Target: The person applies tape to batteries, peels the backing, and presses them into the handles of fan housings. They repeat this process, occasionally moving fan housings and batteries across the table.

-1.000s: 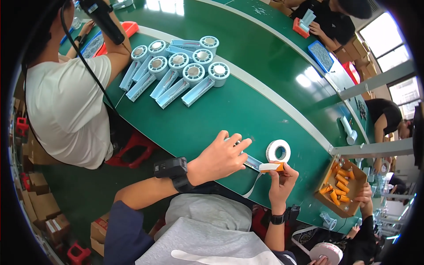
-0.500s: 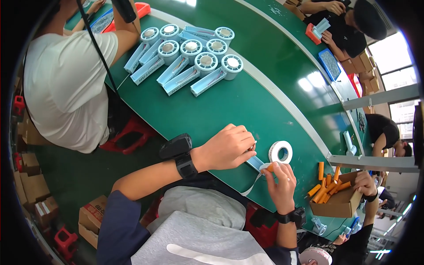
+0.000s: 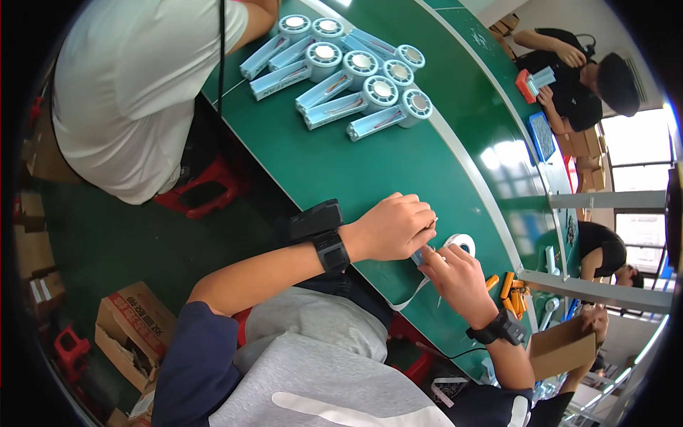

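My left hand (image 3: 398, 228) is closed in a loose fist around a light-blue plastic piece (image 3: 417, 256), which looks like the handle of a handheld fan; most of it is hidden. Right below, my right hand (image 3: 462, 279) has its fingers bent and pinched against that piece's near end. What those fingers hold is hidden. Just behind the right hand lies a roll of white tape (image 3: 464, 240), partly covered. A white strip (image 3: 413, 295) hangs in a curve over the table edge near the hands.
Several light-blue fan bodies (image 3: 380, 91) with round heads lie at the far left of the green table (image 3: 313, 167). Orange cylindrical batteries (image 3: 514, 290) lie right of my hand. Another person's hand holds a tipped cardboard box (image 3: 565, 349). A co-worker in white (image 3: 135, 85) sits left.
My right hand has closed in on the left one, and the orange bit in its fingers no longer shows. The cardboard box has been tipped; orange batteries now lie on the table. The view has shifted.
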`<action>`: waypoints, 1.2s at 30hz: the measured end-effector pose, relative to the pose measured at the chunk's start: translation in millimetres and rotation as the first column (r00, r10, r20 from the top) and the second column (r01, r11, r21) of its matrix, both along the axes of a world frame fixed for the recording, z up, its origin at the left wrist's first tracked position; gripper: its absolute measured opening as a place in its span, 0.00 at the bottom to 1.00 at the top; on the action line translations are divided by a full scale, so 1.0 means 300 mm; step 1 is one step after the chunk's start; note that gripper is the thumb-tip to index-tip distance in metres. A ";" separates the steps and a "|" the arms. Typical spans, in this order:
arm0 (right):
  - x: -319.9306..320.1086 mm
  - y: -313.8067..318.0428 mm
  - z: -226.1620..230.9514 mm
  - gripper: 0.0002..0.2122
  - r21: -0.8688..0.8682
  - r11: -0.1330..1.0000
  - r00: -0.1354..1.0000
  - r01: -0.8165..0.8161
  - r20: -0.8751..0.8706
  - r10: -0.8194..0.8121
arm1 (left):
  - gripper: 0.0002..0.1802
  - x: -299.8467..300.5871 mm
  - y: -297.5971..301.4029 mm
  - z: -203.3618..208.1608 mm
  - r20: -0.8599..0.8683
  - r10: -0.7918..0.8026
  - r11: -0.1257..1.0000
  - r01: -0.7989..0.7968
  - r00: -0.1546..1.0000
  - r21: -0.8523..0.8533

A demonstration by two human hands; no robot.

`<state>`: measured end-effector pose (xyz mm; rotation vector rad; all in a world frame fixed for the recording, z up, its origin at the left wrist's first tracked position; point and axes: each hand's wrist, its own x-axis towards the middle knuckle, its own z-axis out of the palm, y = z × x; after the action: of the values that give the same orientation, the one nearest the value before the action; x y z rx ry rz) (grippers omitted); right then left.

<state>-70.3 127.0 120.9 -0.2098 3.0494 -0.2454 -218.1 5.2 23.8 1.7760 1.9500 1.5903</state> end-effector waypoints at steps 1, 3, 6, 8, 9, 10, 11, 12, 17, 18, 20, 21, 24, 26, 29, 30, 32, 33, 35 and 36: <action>-0.016 -0.001 0.013 0.12 0.014 0.999 0.997 -0.049 0.061 0.048 | 0.07 0.005 0.007 -0.001 0.063 0.005 1.000 -0.005 0.998 0.004; -0.041 -0.003 0.002 0.12 -0.027 0.998 0.991 -0.059 0.119 0.062 | 0.07 0.013 -0.004 -0.017 0.140 0.015 1.000 -0.018 0.990 0.024; -0.064 0.026 0.016 0.11 -0.081 0.995 0.969 -0.054 0.237 0.072 | 0.07 0.014 -0.010 -0.017 0.131 0.027 0.998 -0.033 0.991 0.048; -0.081 0.007 0.027 0.10 -0.140 0.990 0.957 -0.001 0.288 0.042 | 0.07 0.007 -0.008 -0.010 0.148 0.024 0.998 -0.033 0.989 0.059; -0.078 0.006 0.038 0.09 -0.175 0.984 0.948 0.032 0.318 0.026 | 0.08 0.010 -0.012 -0.009 0.154 0.016 0.999 -0.022 0.988 0.035; -0.083 0.005 0.037 0.09 -0.166 0.985 0.943 0.033 0.331 0.024 | 0.08 0.001 -0.025 -0.021 0.154 0.007 1.000 -0.007 0.988 -0.001; -0.085 0.013 0.042 0.08 -0.103 0.992 0.917 0.070 0.398 -0.023 | 0.08 -0.003 -0.024 -0.028 0.167 0.005 1.000 -0.006 0.986 0.003; -0.088 0.025 0.047 0.07 -0.040 0.994 0.885 0.103 0.460 -0.073 | 0.08 -0.006 -0.014 -0.033 0.155 0.018 1.000 -0.022 0.988 0.021; -0.088 0.048 0.054 0.08 -0.036 0.989 0.827 0.143 0.554 -0.099 | 0.08 -0.010 -0.001 -0.013 0.134 -0.001 1.000 0.000 0.991 0.006; -0.075 0.049 0.044 0.08 -0.043 0.986 0.826 0.163 0.553 -0.113 | 0.09 -0.014 -0.003 -0.011 0.139 -0.008 1.000 0.008 0.990 0.001; -0.068 0.080 0.022 0.09 -0.092 0.987 0.834 0.133 0.548 -0.062 | 0.11 -0.029 -0.001 0.000 0.076 -0.049 0.995 0.055 0.996 -0.078; -0.064 0.092 0.011 0.09 -0.114 0.987 0.840 0.116 0.541 -0.037 | 0.12 -0.039 -0.002 0.009 0.016 -0.081 0.984 0.083 0.997 -0.156; 0.003 0.123 -0.036 0.08 -0.180 0.983 0.938 0.028 0.345 0.036 | 0.15 -0.068 0.041 0.089 -0.076 -0.192 0.920 0.152 0.978 -0.360; 0.058 0.095 -0.041 0.07 -0.218 0.976 0.970 -0.022 0.233 0.074 | 0.19 -0.077 0.068 0.146 -0.087 -0.349 0.760 0.227 0.933 -0.609; 0.135 -0.008 -0.026 0.07 -0.377 0.753 0.842 0.539 0.266 -0.469 | 0.20 -0.080 0.099 0.150 -0.010 -0.458 0.672 0.339 0.889 -0.658; 0.141 -0.007 -0.042 0.07 -0.394 0.735 0.834 0.552 0.255 -0.490 | 0.21 -0.082 0.113 0.150 0.033 -0.511 0.621 0.396 0.859 -0.676; 0.169 0.000 -0.078 0.09 -0.458 0.532 0.699 0.712 0.396 -0.595 | 0.21 -0.077 0.143 0.157 0.049 -0.563 0.561 0.425 0.825 -0.711; 0.184 0.003 -0.091 0.10 -0.476 0.413 0.621 0.777 0.469 -0.628 | 0.21 -0.076 0.159 0.164 0.072 -0.582 0.521 0.440 0.810 -0.731; 0.172 -0.001 -0.087 0.10 -0.535 0.233 0.555 0.812 0.586 -0.590 | 0.21 -0.083 0.182 0.174 0.088 -0.608 0.464 0.443 0.789 -0.767; 0.161 -0.003 -0.084 0.11 -0.550 0.076 0.505 0.832 0.694 -0.513 | 0.21 -0.079 0.190 0.168 0.092 -0.606 0.469 0.448 0.790 -0.761</action>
<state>-22.0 126.2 95.8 1.2081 2.0422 -1.6792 -241.8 62.3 74.2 1.8621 1.4837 0.2940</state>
